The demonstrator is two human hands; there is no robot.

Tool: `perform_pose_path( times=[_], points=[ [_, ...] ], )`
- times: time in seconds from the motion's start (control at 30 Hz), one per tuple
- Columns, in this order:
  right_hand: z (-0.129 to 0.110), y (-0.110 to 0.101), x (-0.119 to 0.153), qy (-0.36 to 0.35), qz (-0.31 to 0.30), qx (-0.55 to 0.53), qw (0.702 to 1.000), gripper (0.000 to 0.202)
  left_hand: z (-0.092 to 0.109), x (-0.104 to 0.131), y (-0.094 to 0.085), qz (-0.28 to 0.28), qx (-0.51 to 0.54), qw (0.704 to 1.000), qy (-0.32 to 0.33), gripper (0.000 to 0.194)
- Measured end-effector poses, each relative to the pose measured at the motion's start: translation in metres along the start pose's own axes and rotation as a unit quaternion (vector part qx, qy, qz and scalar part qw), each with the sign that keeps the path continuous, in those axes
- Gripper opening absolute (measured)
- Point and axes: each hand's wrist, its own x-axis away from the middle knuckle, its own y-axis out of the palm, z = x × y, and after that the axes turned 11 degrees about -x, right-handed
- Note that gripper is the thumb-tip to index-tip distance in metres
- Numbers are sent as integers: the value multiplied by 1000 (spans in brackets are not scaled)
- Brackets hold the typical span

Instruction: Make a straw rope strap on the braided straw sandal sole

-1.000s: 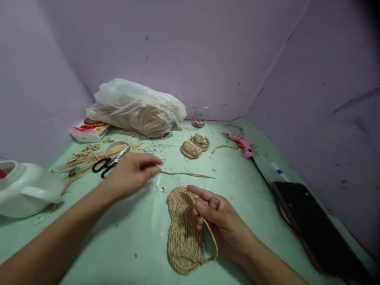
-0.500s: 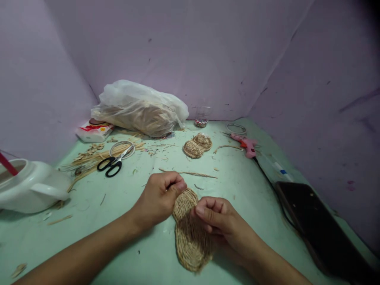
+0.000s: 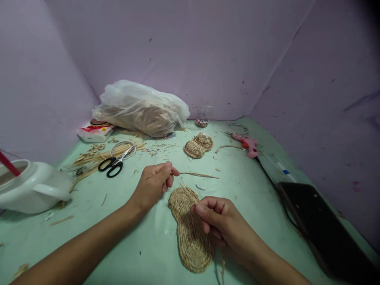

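A woven sole-shaped piece of coiled cord (image 3: 194, 241) lies on the green table surface (image 3: 142, 257). Just above its top end, my left hand (image 3: 157, 180) has thumb and fingers pressed together at the left part of a thin twisted cord (image 3: 202, 175); whether it grips the cord or something smaller is hard to tell. Over the right edge of the woven piece, my right hand (image 3: 218, 217) is closed in a pinch, its contents too small to make out. Below the right hand a loose cord (image 3: 222, 267) hangs or lies toward the bottom edge.
Behind are a smaller coiled piece (image 3: 198, 145), a plastic bag (image 3: 142, 109) and a bead jar (image 3: 202, 122). Scissors (image 3: 114, 163), straw strips and a white pot (image 3: 35, 186) stand left. A pink glue gun (image 3: 247, 144) and a phone (image 3: 320, 229) lie right.
My left hand has moved up and left, off the woven piece, uncovering its top end. My right hand has stayed nearly in place. A cord now shows below it.
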Motion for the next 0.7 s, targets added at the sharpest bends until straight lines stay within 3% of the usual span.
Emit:
perform_pose_path(
  times=[0.1,0.2,0.27,0.43,0.7],
  points=[
    [0,1,0,-2,6,4,1000,36,2,3,0,-26,-20,999,4,43],
    [0,1,1,1,4,16,1000,37,3,7,4,-82,-79,993,44,40],
    [1,1,1,4,-4,21,1000,37,3,8,7,-88,-122,986,70,41],
    [4,1,2,19,-42,-12,999,35,4,4,4,-35,-190,977,95,36],
    [-2,-5,-3,102,-79,-174,976,43,-5,-17,-22,54,-145,986,65,41]
  ],
)
